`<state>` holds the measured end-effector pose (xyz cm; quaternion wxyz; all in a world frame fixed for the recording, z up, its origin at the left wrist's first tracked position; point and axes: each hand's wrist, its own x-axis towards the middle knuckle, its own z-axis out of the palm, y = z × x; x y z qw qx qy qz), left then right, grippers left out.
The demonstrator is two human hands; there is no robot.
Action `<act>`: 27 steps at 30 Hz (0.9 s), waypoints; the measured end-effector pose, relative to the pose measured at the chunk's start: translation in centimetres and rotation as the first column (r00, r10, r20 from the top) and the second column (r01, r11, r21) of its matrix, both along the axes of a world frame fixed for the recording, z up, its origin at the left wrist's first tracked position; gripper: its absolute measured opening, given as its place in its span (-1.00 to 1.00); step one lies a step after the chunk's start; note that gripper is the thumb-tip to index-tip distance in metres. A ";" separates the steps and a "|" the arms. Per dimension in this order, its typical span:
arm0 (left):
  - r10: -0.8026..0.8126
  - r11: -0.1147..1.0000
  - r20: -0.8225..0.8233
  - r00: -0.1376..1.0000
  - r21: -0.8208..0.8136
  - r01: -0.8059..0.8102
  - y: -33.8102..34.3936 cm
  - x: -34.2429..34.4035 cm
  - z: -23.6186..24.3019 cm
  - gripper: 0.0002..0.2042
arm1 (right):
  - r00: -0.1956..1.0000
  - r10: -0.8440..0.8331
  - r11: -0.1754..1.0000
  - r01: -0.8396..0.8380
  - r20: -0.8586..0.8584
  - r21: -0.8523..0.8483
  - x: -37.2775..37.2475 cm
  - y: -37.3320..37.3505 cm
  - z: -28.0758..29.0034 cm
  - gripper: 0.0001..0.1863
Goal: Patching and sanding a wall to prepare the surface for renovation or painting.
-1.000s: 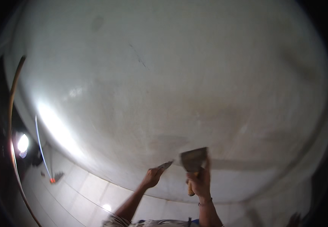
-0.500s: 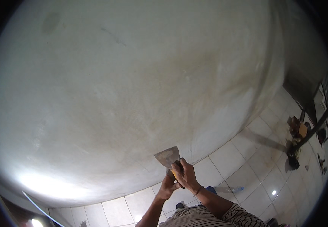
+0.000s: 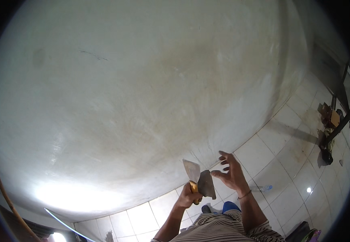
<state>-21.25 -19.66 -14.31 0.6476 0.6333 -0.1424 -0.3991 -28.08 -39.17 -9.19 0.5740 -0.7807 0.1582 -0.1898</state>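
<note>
My left hand (image 3: 186,197) is wrapped round the yellow handle of a putty knife (image 3: 192,170), whose greyish blade points up toward the wall. Right beside the handle is a dark grey flat piece (image 3: 207,185) with a slightly curved lower edge; it appears to be in the left hand too, though its exact kind and how it is held do not show. My right hand (image 3: 233,177) hangs open just right of it, fingers apart and holding nothing. Ahead stands a large pale wall (image 3: 122,101) with brownish smears and a thin dark scratch mark.
White floor tiles (image 3: 255,155) run along the wall's foot. A clear plastic bottle (image 3: 267,188) lies to the right. Farther right are a dark post (image 3: 336,131) and a brown box (image 3: 335,118) among clutter. A wooden pole (image 3: 7,197) leans at left, near a bright light glare.
My right hand has let go of the putty knife and moved right, opening. The left hand keeps the knife, its blade now more upright. The dark flat piece has come into view.
</note>
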 end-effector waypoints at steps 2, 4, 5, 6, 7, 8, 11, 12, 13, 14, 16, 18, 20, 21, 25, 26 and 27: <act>-0.122 0.991 0.037 0.992 -0.055 0.124 0.3 0.0 1.4 -0.70 | 0.937 0.326 0.918 -0.283 -0.125 0.276 0.8 -0.1 -2.1 -0.40; -0.127 0.992 0.017 0.992 0.014 0.127 0.4 -0.4 2.7 -0.67 | 0.792 0.608 0.763 -0.562 -0.059 0.320 0.9 1.1 -4.5 -0.46; -0.155 0.985 -0.002 0.988 0.075 0.155 0.4 0.0 3.1 -0.65 | 0.807 0.588 0.703 -0.547 0.062 0.454 0.7 2.2 -6.8 -0.49; -0.245 0.964 -0.013 0.969 0.103 0.245 1.6 0.3 3.2 -0.52 | 0.795 0.606 0.716 -0.553 0.012 0.426 0.5 2.7 -6.5 -0.52; -0.238 0.966 -0.004 0.971 0.103 0.237 2.4 0.3 3.4 -0.52 | 0.784 0.619 0.730 -0.557 -0.039 0.396 0.3 3.0 -5.9 -0.55; -0.235 0.970 0.007 0.972 0.066 0.234 3.2 0.4 3.7 -0.48 | 0.782 0.623 0.729 -0.564 -0.033 0.389 0.4 3.2 -5.3 -0.55; -0.340 0.878 0.117 0.933 0.394 0.271 4.7 1.6 4.0 -0.40 | 0.777 0.605 0.739 -0.464 -0.177 0.488 0.8 4.4 -4.4 -0.68; -0.339 0.929 0.414 0.845 0.288 0.232 6.5 2.4 1.0 -0.43 | 0.766 0.627 0.724 -0.502 -0.146 0.474 1.3 5.4 -3.5 -0.73; -0.295 0.954 0.670 0.682 0.165 0.251 6.5 3.2 1.2 -0.46 | 0.768 0.629 0.722 -0.519 -0.122 0.457 1.8 6.1 -3.4 -0.78; -0.203 0.965 0.350 0.915 0.227 0.128 7.5 3.8 2.0 -0.44 | 0.833 0.538 0.802 -0.459 -0.128 0.382 3.0 7.6 -5.7 -0.62; -0.236 0.938 0.280 0.931 0.315 0.143 7.6 5.5 5.2 -0.42 | 1.000 0.019 0.957 -0.020 0.006 0.291 4.7 10.7 -6.2 -0.71; -0.182 0.926 0.209 0.961 0.365 0.097 8.7 7.1 6.5 -0.36 | 0.913 -0.399 0.869 0.345 0.087 0.355 7.5 11.8 -8.2 -0.75; -0.158 0.952 0.273 0.949 0.296 0.074 9.9 8.1 6.9 -0.37 | 0.802 -0.590 0.697 0.451 0.090 0.557 9.1 12.1 -11.2 -0.67; -0.104 0.975 0.319 0.942 0.218 0.034 10.8 8.6 6.8 -0.38 | 0.743 -0.664 0.663 0.532 0.086 0.526 9.7 12.4 -12.8 -0.60; -0.111 0.991 0.239 0.965 0.095 0.091 15.0 11.4 6.5 -0.40 | 0.732 -0.674 0.515 0.376 0.093 0.770 10.4 15.3 -7.0 -0.67; -0.195 0.978 0.251 0.948 0.121 0.169 15.4 12.1 6.5 -0.38 | 0.791 -0.597 0.513 0.251 0.131 0.821 11.1 16.3 -7.4 -0.69; -0.202 0.977 0.251 0.947 0.121 0.176 15.3 12.3 7.0 -0.38 | 0.843 -0.506 0.496 0.113 0.181 0.861 11.8 17.3 -7.5 -0.71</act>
